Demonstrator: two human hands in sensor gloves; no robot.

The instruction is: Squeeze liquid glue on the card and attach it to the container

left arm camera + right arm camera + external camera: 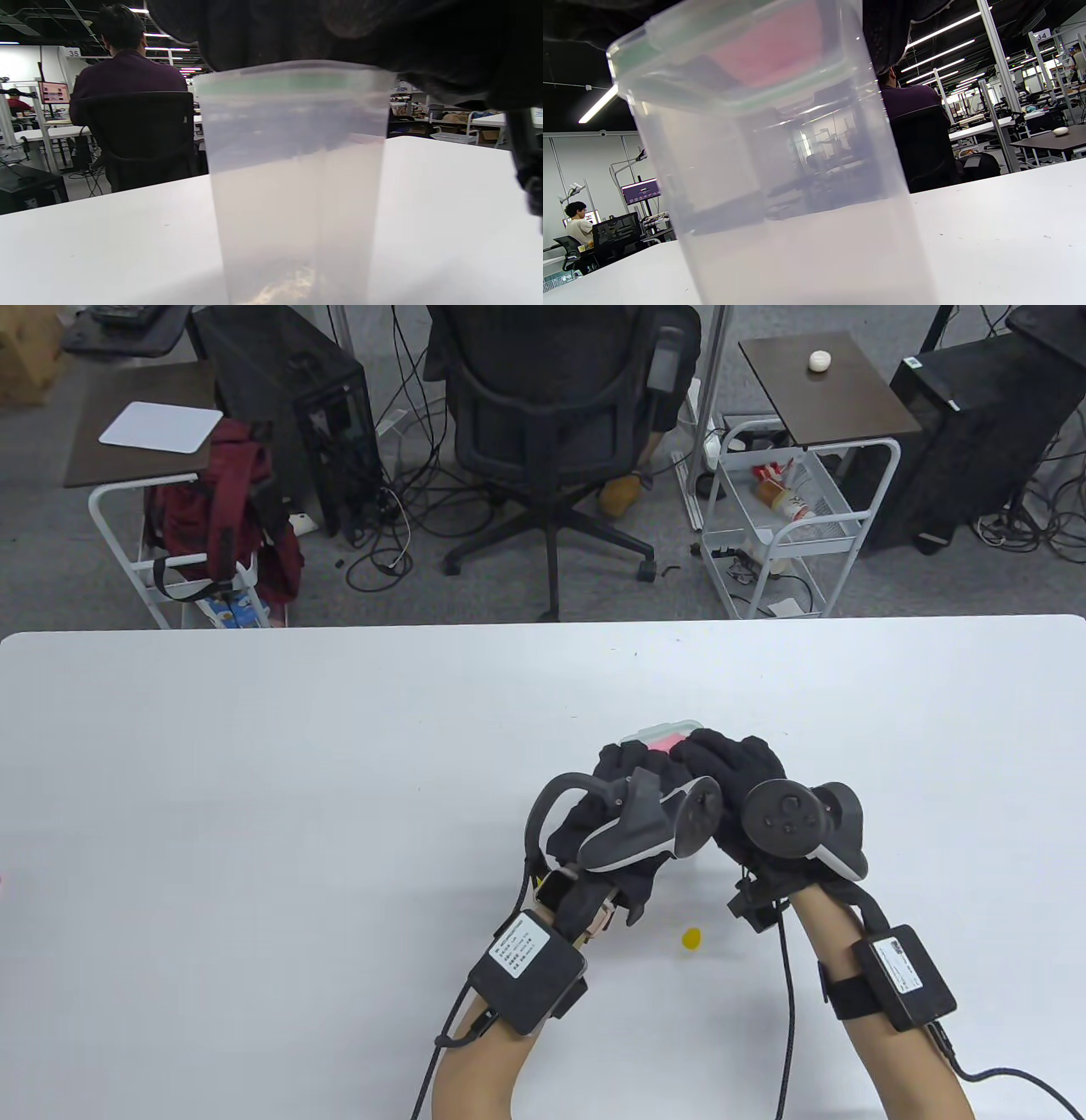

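A tall clear plastic container (672, 727) with a green-rimmed lid stands upright on the white table (254, 780). A pink card (667, 743) lies on its lid, mostly covered by my hands. My left hand (629, 770) lies over the lid's near left side and holds the container. My right hand (731, 759) presses its fingers down on the card. The left wrist view shows the container (297, 182) close up under the gloved fingers (382, 34). In the right wrist view the card (776, 51) shows pink through the lid of the container (780, 178).
A small yellow cap (692, 938) lies on the table between my wrists. I do not see a glue bottle. Beyond the table's far edge stand an office chair (551, 415) and side carts (789, 517).
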